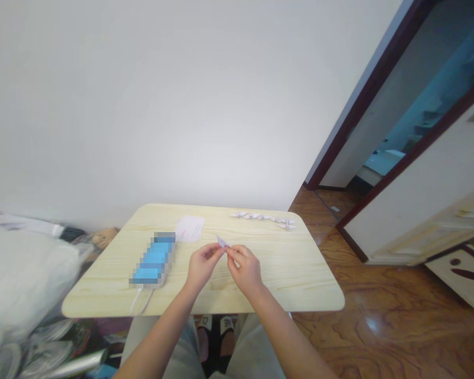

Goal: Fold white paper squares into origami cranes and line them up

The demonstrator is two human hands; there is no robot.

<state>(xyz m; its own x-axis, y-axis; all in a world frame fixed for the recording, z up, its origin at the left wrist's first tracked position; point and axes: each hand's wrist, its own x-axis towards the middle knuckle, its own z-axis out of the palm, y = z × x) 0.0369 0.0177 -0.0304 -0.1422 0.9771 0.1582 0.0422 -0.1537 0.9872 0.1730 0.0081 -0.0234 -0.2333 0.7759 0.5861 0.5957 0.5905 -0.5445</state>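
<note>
i'm wearing pale grey shorts [181, 352] down at six o'clock, black slide sandals [226, 325] with white lettered straps between my knees, and my forearms [154, 334] are showing bare.

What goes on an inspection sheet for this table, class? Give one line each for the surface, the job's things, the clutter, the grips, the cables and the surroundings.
surface: pale wood-grain table, rounded corners
job's things: small folded paper between the hands; row of folded paper pieces near the far edge; paper sheet with red marks
clutter: pixelated blue object on the table; white bundle left of it
grips: left hand and right hand pinch the folded paper
cables: white cable from the blue object over the table's edge
surroundings: white wall, wood floor, open door
</note>
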